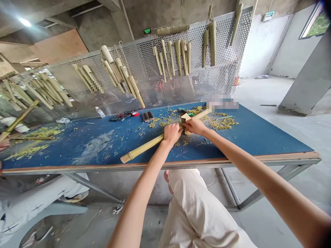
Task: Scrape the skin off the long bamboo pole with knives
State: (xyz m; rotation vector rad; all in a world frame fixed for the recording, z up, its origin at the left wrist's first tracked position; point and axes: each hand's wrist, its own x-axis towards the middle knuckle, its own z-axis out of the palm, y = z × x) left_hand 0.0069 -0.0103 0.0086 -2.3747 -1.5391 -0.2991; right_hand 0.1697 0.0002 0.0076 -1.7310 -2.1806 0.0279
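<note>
Left hand (172, 134) and right hand (193, 126) on a bamboo pole (143, 148)

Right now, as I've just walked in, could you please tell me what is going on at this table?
A person is working at a blue-topped table. Their left hand grips a long bamboo pole, and their right hand holds a small tan piece, perhaps sandpaper, against the pole further along. Yellowish bamboo shavings lie scattered around it on the tabletop. Cut bamboo pieces hang on a perforated metal screen behind the table.
</note>
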